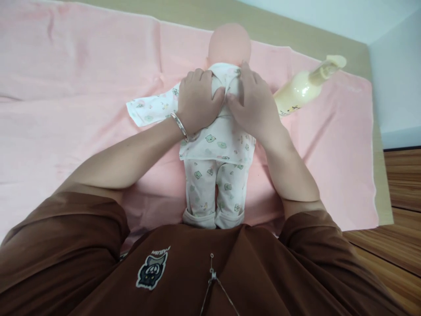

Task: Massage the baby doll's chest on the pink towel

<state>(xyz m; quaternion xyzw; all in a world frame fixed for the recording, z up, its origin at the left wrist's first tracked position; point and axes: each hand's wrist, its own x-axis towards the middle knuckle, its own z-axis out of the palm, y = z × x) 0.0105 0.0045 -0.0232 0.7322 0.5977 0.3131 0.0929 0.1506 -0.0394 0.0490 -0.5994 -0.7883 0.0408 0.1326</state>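
A baby doll [229,43] lies on its back on a pink blanket [82,109], dressed in a white printed top [219,142] and matching trousers [213,188]. My left hand [197,101], with a silver bracelet on the wrist, rests on the doll's chest with its fingers curled over the top's fabric. My right hand [255,103] lies beside it on the chest, fingers pressed onto the cloth near the collar. The thumbs nearly meet at the top's front opening. One empty sleeve [151,107] sticks out to the left.
A cream pump bottle [304,87] lies on its side on the blanket, just right of my right hand. The blanket covers a wooden table [358,50]; its right edge drops to a wooden floor [401,228]. My brown shirt fills the bottom of the view.
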